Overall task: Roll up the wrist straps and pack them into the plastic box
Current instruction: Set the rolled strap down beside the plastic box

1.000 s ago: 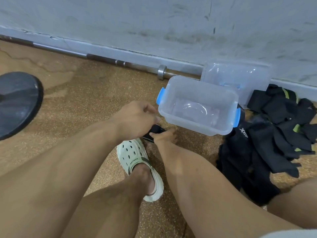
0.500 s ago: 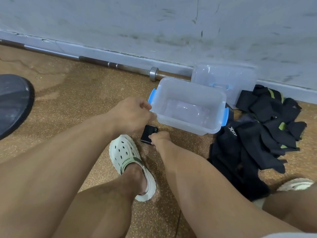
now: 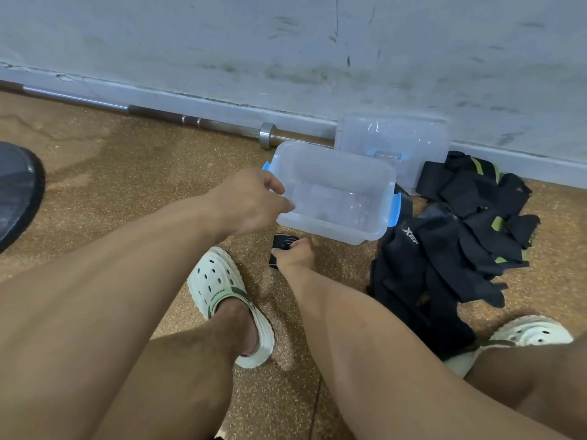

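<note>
Left hand [image 3: 251, 201] reaching, fingers loosely curled, touching plastic box [image 3: 333, 225] rim; right hand [image 3: 293, 254] gripping rolled wrist strap [image 3: 281, 246].

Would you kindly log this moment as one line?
right hand: grips rolled strap | left hand: at plastic box rim | box: no straps

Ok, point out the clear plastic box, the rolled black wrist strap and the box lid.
clear plastic box [image 3: 330, 225]: head view, near wall
rolled black wrist strap [image 3: 281, 242]: head view, top end
box lid [image 3: 394, 134]: head view, centre panel
</note>
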A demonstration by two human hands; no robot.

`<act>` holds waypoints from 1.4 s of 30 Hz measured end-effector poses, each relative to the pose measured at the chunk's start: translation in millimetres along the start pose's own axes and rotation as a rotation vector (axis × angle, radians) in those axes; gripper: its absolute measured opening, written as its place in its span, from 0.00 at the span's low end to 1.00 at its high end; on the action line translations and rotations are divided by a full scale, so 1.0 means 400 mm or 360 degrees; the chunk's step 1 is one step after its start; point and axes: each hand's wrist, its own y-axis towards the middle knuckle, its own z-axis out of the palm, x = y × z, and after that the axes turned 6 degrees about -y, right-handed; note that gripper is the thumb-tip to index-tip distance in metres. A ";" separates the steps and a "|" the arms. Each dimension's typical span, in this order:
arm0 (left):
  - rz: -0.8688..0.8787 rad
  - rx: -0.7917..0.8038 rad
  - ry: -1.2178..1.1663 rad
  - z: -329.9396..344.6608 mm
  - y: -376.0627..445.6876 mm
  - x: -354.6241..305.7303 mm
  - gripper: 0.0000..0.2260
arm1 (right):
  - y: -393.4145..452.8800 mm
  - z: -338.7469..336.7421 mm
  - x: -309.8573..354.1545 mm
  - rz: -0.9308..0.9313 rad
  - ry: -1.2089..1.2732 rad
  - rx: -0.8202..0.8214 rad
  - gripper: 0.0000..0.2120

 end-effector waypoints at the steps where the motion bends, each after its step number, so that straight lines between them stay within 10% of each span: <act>1: 0.0007 0.0005 0.0000 0.002 0.002 -0.003 0.16 | -0.006 0.006 -0.001 -0.0015 -0.0039 -0.0039 0.23; 13: -0.0032 0.0026 -0.0012 -0.005 0.001 0.025 0.17 | 0.001 0.039 0.002 -0.0002 -0.0405 -0.0065 0.47; 24: -0.0032 0.0045 -0.0035 -0.018 0.000 0.042 0.17 | 0.037 0.030 -0.053 0.0111 0.0334 -0.0001 0.21; 32: 0.0023 0.0001 0.0057 -0.011 -0.007 0.009 0.16 | 0.032 0.026 -0.076 0.0183 0.0324 -0.0015 0.40; 42: 0.0106 0.0123 0.0101 0.038 -0.027 -0.067 0.16 | -0.019 -0.161 -0.094 -0.0031 -0.0534 0.0483 0.27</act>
